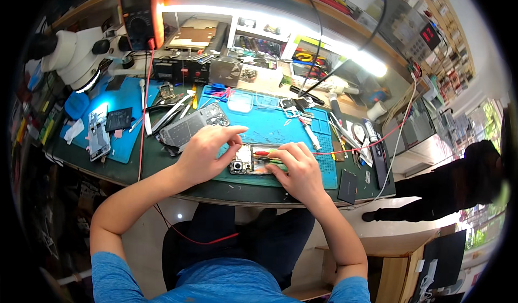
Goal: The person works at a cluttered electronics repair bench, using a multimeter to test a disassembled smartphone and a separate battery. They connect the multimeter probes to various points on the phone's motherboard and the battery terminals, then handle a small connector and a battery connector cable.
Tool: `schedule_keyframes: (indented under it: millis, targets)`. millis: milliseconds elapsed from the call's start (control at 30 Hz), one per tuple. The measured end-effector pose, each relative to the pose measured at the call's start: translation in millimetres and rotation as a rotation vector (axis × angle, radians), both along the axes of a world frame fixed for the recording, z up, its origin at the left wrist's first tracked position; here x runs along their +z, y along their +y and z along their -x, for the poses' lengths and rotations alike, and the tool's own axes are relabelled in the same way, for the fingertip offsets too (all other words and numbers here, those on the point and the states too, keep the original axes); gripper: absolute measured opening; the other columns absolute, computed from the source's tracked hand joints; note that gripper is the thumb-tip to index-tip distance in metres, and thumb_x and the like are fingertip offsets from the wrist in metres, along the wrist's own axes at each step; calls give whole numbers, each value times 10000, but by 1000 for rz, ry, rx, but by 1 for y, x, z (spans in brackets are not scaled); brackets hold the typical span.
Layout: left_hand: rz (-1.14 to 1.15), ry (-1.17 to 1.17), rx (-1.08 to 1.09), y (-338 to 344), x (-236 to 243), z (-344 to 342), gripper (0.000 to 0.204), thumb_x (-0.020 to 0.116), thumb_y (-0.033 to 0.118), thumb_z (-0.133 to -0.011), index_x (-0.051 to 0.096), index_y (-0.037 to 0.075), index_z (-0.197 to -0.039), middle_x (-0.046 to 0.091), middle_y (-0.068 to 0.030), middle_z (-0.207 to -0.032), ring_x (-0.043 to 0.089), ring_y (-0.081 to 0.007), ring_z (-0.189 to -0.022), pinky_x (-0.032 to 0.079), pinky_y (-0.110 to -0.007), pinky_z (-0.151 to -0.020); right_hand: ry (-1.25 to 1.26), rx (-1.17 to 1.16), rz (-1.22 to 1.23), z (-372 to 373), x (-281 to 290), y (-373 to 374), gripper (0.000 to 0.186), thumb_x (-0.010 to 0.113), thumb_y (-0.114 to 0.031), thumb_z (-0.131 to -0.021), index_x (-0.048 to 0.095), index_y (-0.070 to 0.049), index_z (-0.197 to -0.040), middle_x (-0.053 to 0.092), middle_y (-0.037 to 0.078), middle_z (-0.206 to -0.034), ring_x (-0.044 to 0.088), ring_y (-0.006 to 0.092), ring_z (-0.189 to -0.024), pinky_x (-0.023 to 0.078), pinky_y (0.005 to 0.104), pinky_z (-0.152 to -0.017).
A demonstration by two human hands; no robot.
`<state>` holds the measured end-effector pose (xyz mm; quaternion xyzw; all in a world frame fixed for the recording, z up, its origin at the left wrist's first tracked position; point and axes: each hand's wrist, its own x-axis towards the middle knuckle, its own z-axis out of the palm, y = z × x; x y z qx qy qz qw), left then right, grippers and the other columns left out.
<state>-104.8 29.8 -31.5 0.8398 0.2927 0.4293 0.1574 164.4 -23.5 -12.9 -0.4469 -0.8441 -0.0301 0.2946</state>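
Note:
An opened smartphone (249,166), its camera lenses and inner board bared, lies on the blue work mat near the bench's front edge. My left hand (208,151) hovers at the phone's left end, index finger stretched out and thumb apart, with nothing visible in it. Over the phone's right part, my right hand (298,169) has its fingers closed around a red-tipped test lead (261,153). A red wire runs off to the right from behind that hand. Its fingers partly hide the lead and the phone's right end. Behind my left hand lies a grey phone back housing (189,130).
A microscope (75,60) and an orange multimeter (141,14) stand at the left. Another phone body (99,133) lies beneath the microscope. Tools and a white-tipped pen-like tool (310,135) lie right of centre. A dark flat battery-like piece (348,186) sits near the right front edge.

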Motion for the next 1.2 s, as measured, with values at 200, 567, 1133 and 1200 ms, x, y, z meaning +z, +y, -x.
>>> schedule_keyframes:
  millis: [200, 567, 1133, 1200]
  targets:
    - [116, 61, -91, 15, -10, -19, 328, 716, 63, -975, 696, 57, -1302, 775, -87, -1030, 746, -281, -946, 599, -394, -811, -104, 7, 62, 11, 0, 10, 172, 835, -173, -884, 733, -87, -992, 662, 65, -964, 624, 288, -916, 537, 403, -825]
    - [168, 102, -50, 16, -13, -33, 372, 722, 101, -973, 684, 79, -1342, 800, -84, -1004, 766, -306, -945, 609, -420, -810, -139, 6, 207, 12, 8, 18, 129, 789, -139, -937, 716, -34, -953, 692, 99, -955, 632, 320, -923, 528, 435, -848]
    - [247, 45, -54, 17, -12, -28, 411, 737, 95, -955, 679, 65, -1361, 804, -98, -1018, 770, -308, -935, 608, -420, -802, -124, 119, 162, 7, 17, 21, 191, 763, -65, -930, 710, -42, -1112, 643, 135, -1018, 651, 337, -921, 544, 442, -823]
    - [217, 27, -51, 16, -13, -30, 413, 733, 85, -953, 679, 62, -1362, 793, -103, -1021, 764, -308, -942, 607, -421, -812, -82, 99, 171, 7, 12, 22, 191, 749, -58, -938, 707, -43, -1123, 638, 142, -1022, 659, 345, -927, 548, 448, -820]
